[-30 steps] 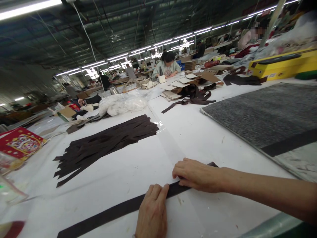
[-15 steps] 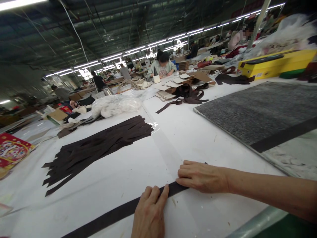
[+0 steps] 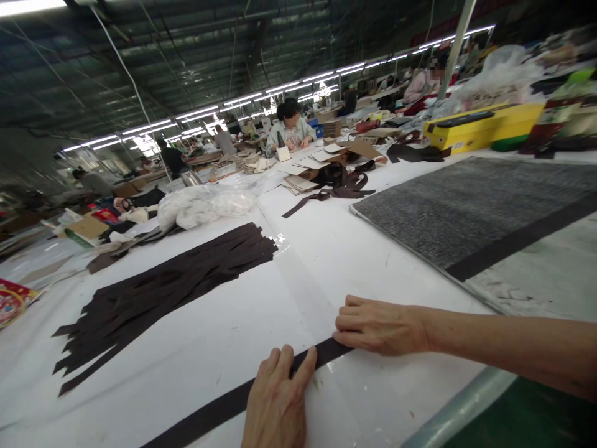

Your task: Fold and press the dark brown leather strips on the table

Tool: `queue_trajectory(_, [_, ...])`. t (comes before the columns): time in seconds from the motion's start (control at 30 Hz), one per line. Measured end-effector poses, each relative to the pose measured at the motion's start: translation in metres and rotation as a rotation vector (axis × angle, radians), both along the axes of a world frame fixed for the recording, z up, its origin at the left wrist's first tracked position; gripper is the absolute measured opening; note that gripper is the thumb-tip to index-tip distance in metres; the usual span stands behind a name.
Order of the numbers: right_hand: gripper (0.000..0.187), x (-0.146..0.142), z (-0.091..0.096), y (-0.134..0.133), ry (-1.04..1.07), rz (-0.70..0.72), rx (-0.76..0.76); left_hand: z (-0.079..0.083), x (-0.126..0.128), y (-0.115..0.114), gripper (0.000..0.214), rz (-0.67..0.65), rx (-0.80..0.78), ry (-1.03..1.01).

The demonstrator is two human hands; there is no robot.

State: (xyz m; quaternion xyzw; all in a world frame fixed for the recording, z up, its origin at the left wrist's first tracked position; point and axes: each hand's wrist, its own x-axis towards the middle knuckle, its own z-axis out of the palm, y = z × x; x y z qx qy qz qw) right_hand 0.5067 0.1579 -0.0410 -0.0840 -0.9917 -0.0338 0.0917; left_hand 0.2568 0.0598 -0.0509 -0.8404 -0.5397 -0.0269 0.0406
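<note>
A long dark brown fabric strip (image 3: 209, 412) lies on the white table and runs from the lower left up to my hands. My left hand (image 3: 280, 398) rests on it with the fingers down and the thumb apart, touching it from above. Just right of that, my right hand (image 3: 377, 326) has its fingers curled closed over the strip's right part; its end is hidden under the hand. A pile of similar dark strips (image 3: 163, 289) lies further left on the table.
A grey textured mat (image 3: 457, 205) with a dark band lies at right. Beyond are a yellow box (image 3: 471, 127), stacked cardboard pieces (image 3: 298, 183), loose dark strips (image 3: 340, 177) and clear plastic bags (image 3: 205, 205). A person (image 3: 289, 130) sits across the table. The table's near edge (image 3: 461, 407) is at lower right.
The view has turned slightly to the right, so the background has slid left. Both hands stay on the strip almost in place; its dark tip beyond my right hand no longer shows.
</note>
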Motion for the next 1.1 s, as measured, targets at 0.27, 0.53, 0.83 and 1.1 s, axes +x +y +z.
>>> queue_trajectory(0.27, [0.022, 0.011, 0.004, 0.003, -0.001, -0.006, 0.038, -0.007, 0.001, 0.015, 0.051, -0.237, -0.076, -0.054])
queue_trajectory(0.53, [0.022, 0.024, 0.001, 0.003, -0.014, -0.014, 0.073, 0.001, 0.017, 0.015, 0.063, -0.193, 0.001, -0.011])
queue_trajectory(0.83, [0.025, 0.046, 0.006, -0.003, -0.036, -0.096, 0.054, 0.005, 0.036, 0.017, 0.068, -0.112, -0.019, 0.016])
queue_trajectory(1.1, [0.020, 0.060, 0.005, -0.003, -0.062, -0.140, 0.041, 0.002, 0.050, 0.031, 0.058, -0.227, -0.163, -0.099])
